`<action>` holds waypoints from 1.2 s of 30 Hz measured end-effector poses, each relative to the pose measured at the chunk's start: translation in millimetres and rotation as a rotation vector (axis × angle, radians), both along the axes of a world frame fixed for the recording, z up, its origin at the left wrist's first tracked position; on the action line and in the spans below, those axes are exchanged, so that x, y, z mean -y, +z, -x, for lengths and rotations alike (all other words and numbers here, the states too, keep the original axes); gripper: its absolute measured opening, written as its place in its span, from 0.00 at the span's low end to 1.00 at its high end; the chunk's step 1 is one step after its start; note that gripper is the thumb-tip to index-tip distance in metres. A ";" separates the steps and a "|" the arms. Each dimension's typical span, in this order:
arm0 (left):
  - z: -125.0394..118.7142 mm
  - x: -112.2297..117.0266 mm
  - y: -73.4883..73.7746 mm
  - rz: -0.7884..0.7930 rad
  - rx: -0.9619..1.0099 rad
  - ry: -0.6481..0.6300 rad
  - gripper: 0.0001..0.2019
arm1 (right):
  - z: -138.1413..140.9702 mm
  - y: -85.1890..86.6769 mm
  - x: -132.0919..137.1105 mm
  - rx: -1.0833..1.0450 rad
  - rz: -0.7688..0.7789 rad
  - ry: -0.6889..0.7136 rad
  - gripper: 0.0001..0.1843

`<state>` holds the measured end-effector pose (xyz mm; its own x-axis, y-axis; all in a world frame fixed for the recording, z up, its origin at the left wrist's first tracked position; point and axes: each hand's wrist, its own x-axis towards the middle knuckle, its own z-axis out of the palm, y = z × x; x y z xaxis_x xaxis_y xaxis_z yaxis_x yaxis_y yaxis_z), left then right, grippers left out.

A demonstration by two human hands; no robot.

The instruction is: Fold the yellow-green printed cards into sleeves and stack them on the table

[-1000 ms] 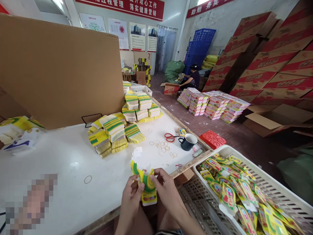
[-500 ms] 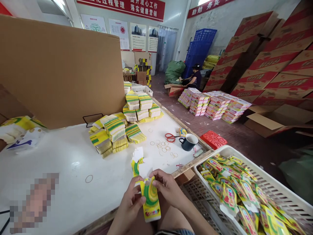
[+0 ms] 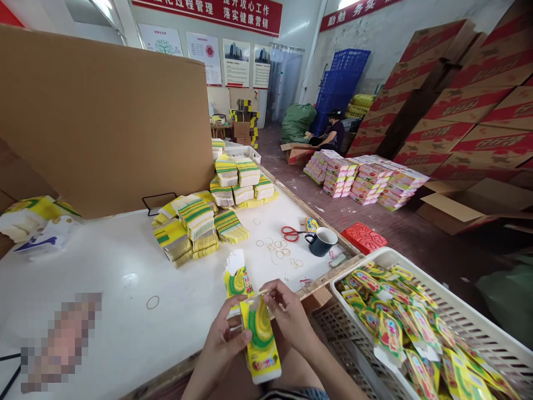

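Note:
A small yellow carton [image 3: 261,339] with a green swirl is held upright, slightly tilted, at the table's front edge. My left hand [image 3: 227,341] grips its left side, thumb across the front. At its top edge, my right hand [image 3: 285,311] pinches the carton's flap between thumb and fingers. Just behind, another yellow carton piece [image 3: 238,278] with white flaps lies on the white table [image 3: 112,328]. Stacks of flat yellow-green carton blanks [image 3: 195,219] stand farther back.
To the right is a white basket [image 3: 387,254] full of cartons. A dark mug [image 3: 320,242], red-handled scissors [image 3: 291,234] and rubber bands [image 3: 281,253] lie at the table's right. A cardboard sheet [image 3: 104,122] rises at the back left. A person [image 3: 333,130] sits far off among boxes.
The white top flap that stood up from the carton is now folded down. My right hand has moved slightly up at the top edge, and the carton is tilted a little more.

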<state>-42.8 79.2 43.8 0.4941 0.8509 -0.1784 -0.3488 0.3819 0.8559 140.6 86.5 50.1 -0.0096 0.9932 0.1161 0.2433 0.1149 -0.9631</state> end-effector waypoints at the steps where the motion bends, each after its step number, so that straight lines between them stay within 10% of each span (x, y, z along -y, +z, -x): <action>1: -1.1 -1.5 0.6 -0.016 -0.018 0.026 0.29 | 0.0 -0.5 -0.4 -0.014 0.001 -0.037 0.12; 8: -2.6 -1.7 1.5 -0.157 -0.208 0.050 0.24 | -0.6 13.3 0.4 -0.030 0.211 0.259 0.16; 16: -2.6 3.1 5.9 -0.260 -0.286 0.023 0.24 | 9.8 16.0 -0.8 0.456 0.181 0.099 0.19; 36: -8.1 -2.1 5.1 -0.110 -0.131 -0.029 0.26 | -4.7 17.3 7.6 0.323 0.060 0.105 0.09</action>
<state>-34.7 81.4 48.8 0.4974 0.8545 -0.1496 -0.2213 0.2917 0.9305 145.3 78.9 67.4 -0.1385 0.9898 0.0323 0.5263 0.1012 -0.8442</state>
